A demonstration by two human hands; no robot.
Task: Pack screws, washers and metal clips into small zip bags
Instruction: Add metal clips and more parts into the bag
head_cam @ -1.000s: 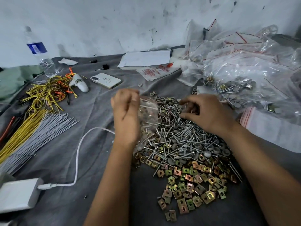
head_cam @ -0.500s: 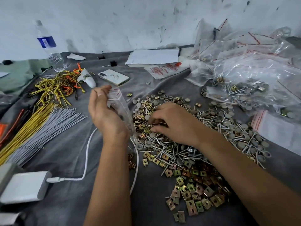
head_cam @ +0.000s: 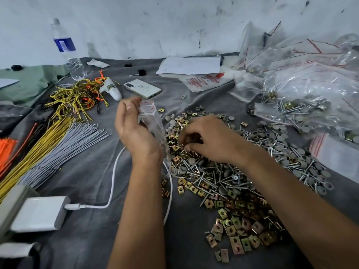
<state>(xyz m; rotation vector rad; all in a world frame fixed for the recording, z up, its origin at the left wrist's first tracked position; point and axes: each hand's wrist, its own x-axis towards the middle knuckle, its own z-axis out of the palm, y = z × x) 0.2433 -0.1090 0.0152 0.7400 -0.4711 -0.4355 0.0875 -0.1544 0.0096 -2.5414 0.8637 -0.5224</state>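
Left hand (head_cam: 136, 133) holds a small zip bag (head_cam: 152, 125) upright over the cloth (head_cam: 93, 171), fingers curled round its top edge by the red strip, mouth facing the pile. I see some hardware already in the bag's bottom, can't tell which kinds

Right hand (head_cam: 209, 140) is down in the far-left part of the pile, fingertips bunched and pinching at the clips (head_cam: 175, 144) there. It grips something small, I judge clips, but the exact pieces are hidden under the fingers

Change: a second ago the right hand was out at the washers and screws toward the right edge, bag held close against the pile; half a second ago it had crossed to the clip patch beside the bag; now it digs a bit deeper in the same spot. Bag tipped a little more open. So I read this as the clip pick for this bag, drop-in not yet done

Screws (head_cam: 215, 177) and washers (head_cam: 279, 133) lie mid-cloth; more clips near the front edge. Filled bags (head_cam: 310, 94) heaped at the far right corner
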